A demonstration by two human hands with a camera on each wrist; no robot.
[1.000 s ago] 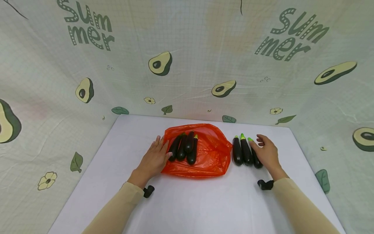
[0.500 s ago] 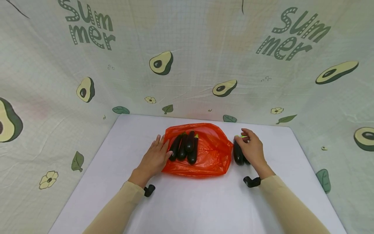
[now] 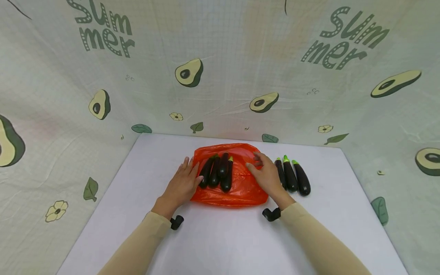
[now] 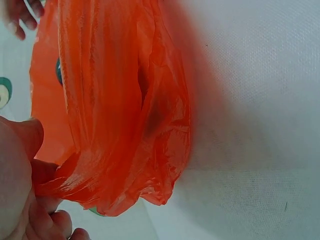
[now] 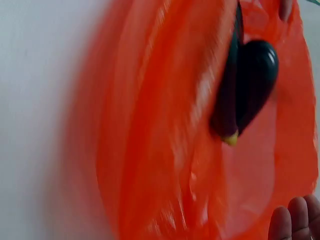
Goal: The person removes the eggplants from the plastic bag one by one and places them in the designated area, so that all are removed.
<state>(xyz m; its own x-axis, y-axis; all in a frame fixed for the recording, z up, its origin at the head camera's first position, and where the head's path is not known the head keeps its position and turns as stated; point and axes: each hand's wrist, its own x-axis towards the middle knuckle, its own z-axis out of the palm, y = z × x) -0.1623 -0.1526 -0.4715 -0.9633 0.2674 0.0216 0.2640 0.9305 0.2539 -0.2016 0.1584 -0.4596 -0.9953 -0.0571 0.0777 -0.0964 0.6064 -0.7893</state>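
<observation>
An orange-red plastic bag (image 3: 240, 187) lies spread on the white table, its mouth gaping. Several dark eggplants (image 3: 214, 176) rest on the left side of the bag's opening. My left hand (image 3: 180, 185) is at the bag's left edge; in the left wrist view its fingers hold a gathered fold of the bag (image 4: 107, 125). Over the bag's right edge hovers my right hand (image 3: 266, 173), fingers loosely bent and nothing in them. Its fingertips (image 5: 295, 220) show beside the bag in the right wrist view. Three more eggplants (image 3: 290, 177) lie just right of that hand, one partly hidden.
A white table (image 3: 220, 236) spreads beneath everything. Behind and at both sides hangs a pale cloth (image 3: 220, 46) printed with avocados and leaves. Each wrist carries a small black camera (image 3: 271, 214).
My right hand has moved left, passing over the three loose eggplants to the bag's right edge. The left hand has stayed at the bag's left edge.
</observation>
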